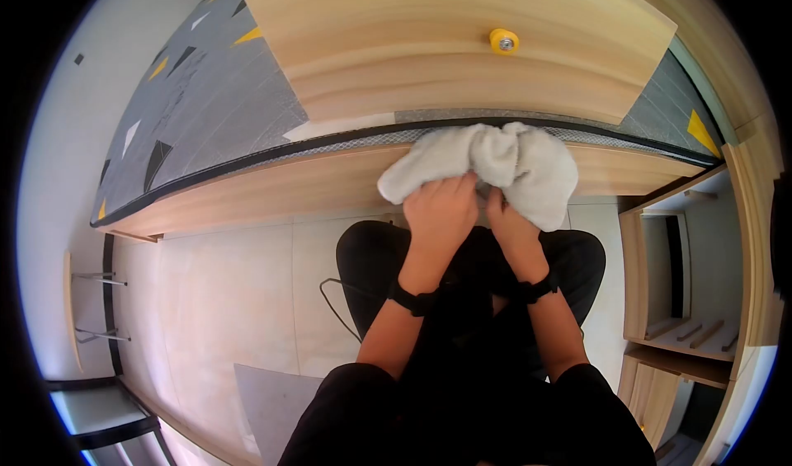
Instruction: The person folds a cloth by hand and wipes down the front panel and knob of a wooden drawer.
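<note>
A fluffy white towel (540,169) is bunched over the edge of a mattress and the pale wooden bed rail (330,173) below it. My left hand (443,210) is closed on the towel's lower left part, its fingertips hidden in the folds. Close beside it, my right hand (513,225) pinches the lower middle of the same towel, its fingers partly covered by the cloth. Both wrists wear black bands.
On the grey patterned mattress (214,111) lies a large wooden board (396,45), with a small round yellow object (504,41) on it. An open wooden cabinet (693,251) stands at the right. A folded-leg wooden piece (74,309) is by the left wall. A dark cable (330,301) shows near my left knee.
</note>
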`<state>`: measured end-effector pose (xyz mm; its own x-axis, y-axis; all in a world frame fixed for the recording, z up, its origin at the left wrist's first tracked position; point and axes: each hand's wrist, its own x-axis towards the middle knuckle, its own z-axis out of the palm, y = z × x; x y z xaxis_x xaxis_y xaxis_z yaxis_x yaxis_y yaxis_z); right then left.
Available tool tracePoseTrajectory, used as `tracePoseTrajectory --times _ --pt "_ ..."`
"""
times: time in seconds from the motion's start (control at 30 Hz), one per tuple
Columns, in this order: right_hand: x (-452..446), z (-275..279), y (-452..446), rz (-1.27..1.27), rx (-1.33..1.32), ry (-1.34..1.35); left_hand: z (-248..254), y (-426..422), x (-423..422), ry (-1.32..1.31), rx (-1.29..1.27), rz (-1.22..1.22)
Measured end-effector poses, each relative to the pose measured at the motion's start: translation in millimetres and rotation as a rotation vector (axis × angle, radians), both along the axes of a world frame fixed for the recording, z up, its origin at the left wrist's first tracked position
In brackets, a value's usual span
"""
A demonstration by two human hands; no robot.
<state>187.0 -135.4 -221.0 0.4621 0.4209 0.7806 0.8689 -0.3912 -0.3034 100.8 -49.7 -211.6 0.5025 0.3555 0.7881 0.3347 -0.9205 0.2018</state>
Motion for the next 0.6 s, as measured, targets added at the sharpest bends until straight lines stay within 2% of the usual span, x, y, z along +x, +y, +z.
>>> tracePoseTrajectory --times 0.03,0.23,0.3,0.33,0.4,0.43,0.5,0.53,0.6 --pt "-4.8 -0.6 3.7 0.005 -0.001 0.004 0.9 4.7 -8.2 0.063 0.008 0.069" --pt "-49.4 8.4 62.9 0.255 -0.084 -0.098 -0.2 52.1 -64.1 0.024 0.006 0.203" --pt "-69.4 18.7 90.4 0.440 0.107 0.014 6.1 68.8 -79.7 -0.032 0.031 0.232" --pt "-75.1 22.2 97.1 0.461 0.108 0.015 7.4 75.4 -87.5 -0.040 0.028 0.284" --pt "-85.3 27.7 107.8 0.734 0.164 0.288 11.0 82.2 -96.4 -0.084 0.041 0.318" --pt "-85.8 24.3 111.6 0.763 0.167 0.292 11.1 81.8 -99.6 -0.080 0.049 0.346" --pt "-77.4 11.6 115.3 0.659 0.107 0.071 9.9 78.2 -97.5 -0.043 -0.074 0.285" --pt "-72.4 13.4 105.1 0.553 -0.025 -0.060 11.1 76.0 -91.3 -0.116 -0.022 0.277" --pt "-57.7 5.8 91.8 0.540 -0.010 -0.067 14.1 66.0 -82.2 -0.101 0.024 0.301"
